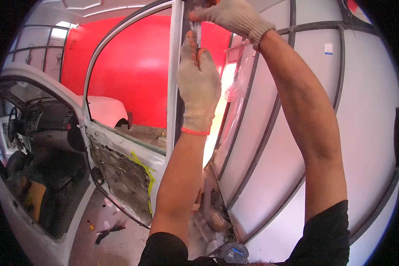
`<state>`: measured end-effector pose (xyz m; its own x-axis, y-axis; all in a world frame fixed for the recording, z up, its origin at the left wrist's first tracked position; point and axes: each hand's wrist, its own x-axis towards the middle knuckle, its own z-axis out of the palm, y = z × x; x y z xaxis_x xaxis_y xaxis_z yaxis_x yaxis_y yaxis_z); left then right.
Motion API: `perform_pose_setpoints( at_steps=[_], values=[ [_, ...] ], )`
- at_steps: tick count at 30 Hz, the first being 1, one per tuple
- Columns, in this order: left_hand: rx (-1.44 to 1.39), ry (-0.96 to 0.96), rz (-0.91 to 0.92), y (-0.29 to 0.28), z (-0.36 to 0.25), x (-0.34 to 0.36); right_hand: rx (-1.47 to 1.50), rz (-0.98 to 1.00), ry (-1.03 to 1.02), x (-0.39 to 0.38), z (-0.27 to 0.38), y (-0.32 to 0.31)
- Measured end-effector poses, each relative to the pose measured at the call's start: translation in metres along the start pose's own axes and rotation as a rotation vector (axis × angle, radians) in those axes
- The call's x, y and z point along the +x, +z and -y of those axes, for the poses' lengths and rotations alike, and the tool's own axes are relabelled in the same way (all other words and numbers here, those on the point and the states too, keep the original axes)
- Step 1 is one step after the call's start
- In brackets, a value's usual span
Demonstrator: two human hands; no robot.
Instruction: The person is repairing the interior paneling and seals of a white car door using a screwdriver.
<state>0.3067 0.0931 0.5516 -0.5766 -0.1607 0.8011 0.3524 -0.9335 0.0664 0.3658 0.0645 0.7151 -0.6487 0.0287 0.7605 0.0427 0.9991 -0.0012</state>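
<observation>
Both of my hands wear pale knitted gloves with orange fingers and are raised to the rear upright of a white car door (176,53). My left hand (199,84) is closed, its fingers pointing up along the dark edge of that upright. Above it, my right hand (235,18) is closed near the top of the frame. A thin pale strip (197,33) runs between the two hands, and I cannot make out its kind. The right fingertips meet a dark part at the picture's upper rim, where detail is lost. The door stands open, its inner panel (119,177) bare and stained.
Yellow-green tape (150,181) edges the bare door panel. To the left is the car's cabin with a steering wheel (13,119). A red wall (133,66) and a white car part (104,111) lie beyond the window. White wall panels (270,168) with dark strips stand close on the right. Scraps (108,232) litter the floor.
</observation>
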Motion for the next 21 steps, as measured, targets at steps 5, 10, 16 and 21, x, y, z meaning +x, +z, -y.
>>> perform_pose_setpoints(
  at_steps=[5,10,16,21],
  values=[
    [-0.028,-0.105,0.023,-0.003,-0.003,0.000,-0.066,-0.008,0.041,-0.003,0.000,0.003],
    [-0.027,-0.107,-0.048,0.012,-0.001,0.001,0.060,-0.078,-0.137,-0.003,-0.012,0.007],
    [0.013,-0.042,-0.064,0.010,0.007,0.001,-0.150,-0.075,0.000,-0.007,0.006,0.002],
    [0.049,-0.085,-0.006,0.003,-0.002,-0.010,0.022,0.027,0.044,-0.001,-0.008,-0.004]
  ],
)
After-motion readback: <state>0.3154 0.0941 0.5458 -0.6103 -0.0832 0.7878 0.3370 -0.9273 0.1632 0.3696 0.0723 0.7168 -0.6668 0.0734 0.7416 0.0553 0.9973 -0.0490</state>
